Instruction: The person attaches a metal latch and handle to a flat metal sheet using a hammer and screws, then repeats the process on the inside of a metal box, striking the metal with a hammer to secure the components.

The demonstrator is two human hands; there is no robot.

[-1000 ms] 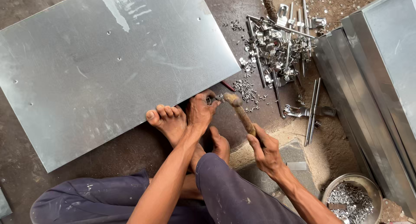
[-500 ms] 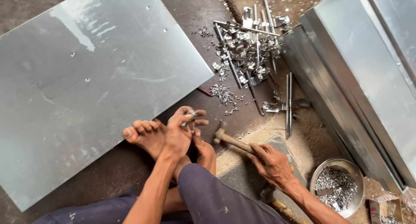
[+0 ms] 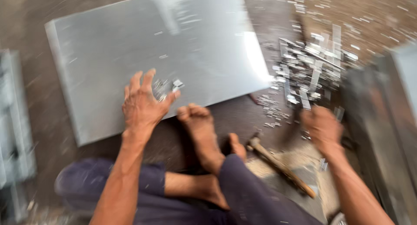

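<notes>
We see a blurred frame. The left hand [image 3: 143, 104] spreads over the near edge of a grey metal sheet [image 3: 130, 46], a few small metal bits [image 3: 167, 86] at its fingertips. The right hand [image 3: 322, 128] reaches toward a scrap pile [image 3: 309, 70] — its grasp unclear. A hammer [image 3: 280, 165] lies on the floor beside a bare foot [image 3: 200, 128].

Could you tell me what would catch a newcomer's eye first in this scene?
The large grey metal sheet fills the upper left of the floor. The left hand spreads over its near edge beside a few small shiny metal bits. On the right, the right hand reaches toward a heap of metal scraps, and a wooden-handled hammer lies near the bare foot.
</notes>
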